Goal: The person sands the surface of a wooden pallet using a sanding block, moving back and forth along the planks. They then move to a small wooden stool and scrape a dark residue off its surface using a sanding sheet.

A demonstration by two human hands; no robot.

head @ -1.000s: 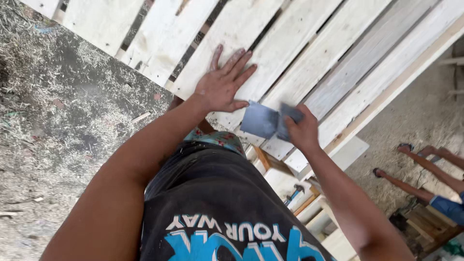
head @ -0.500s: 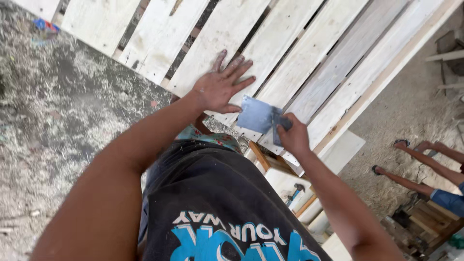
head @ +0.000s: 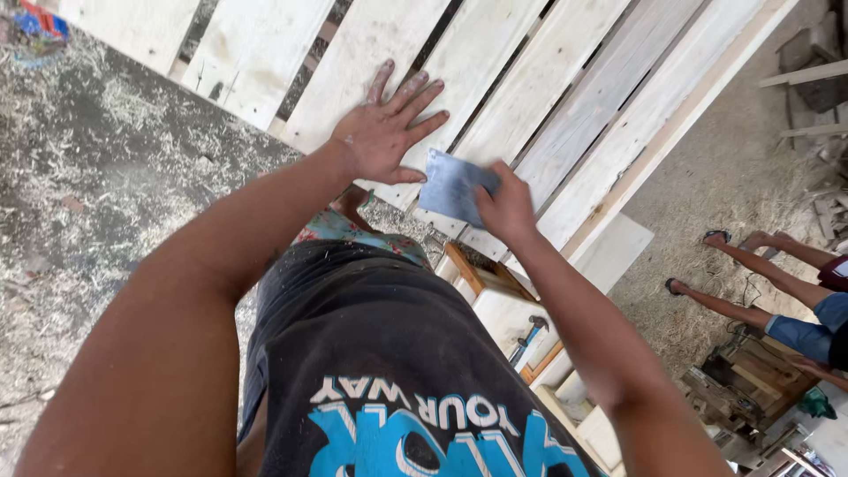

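Seemingly partway through smoothing, the left hand (head: 382,132) lies spread flat on the pale slatted wooden panel (head: 565,79) at upper centre, while the right hand (head: 503,208) pinches a grey sanding sheet (head: 446,185) against a slat, most boards looking untouched.

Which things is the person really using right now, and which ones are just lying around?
In use:
- left hand, flat on the pale wooden slat frame
- right hand, pressing the grey-blue sheet onto a slat

Just lying about:
- hammer with a blue handle, down below
- wood shavings on the floor
- another person's legs at the right
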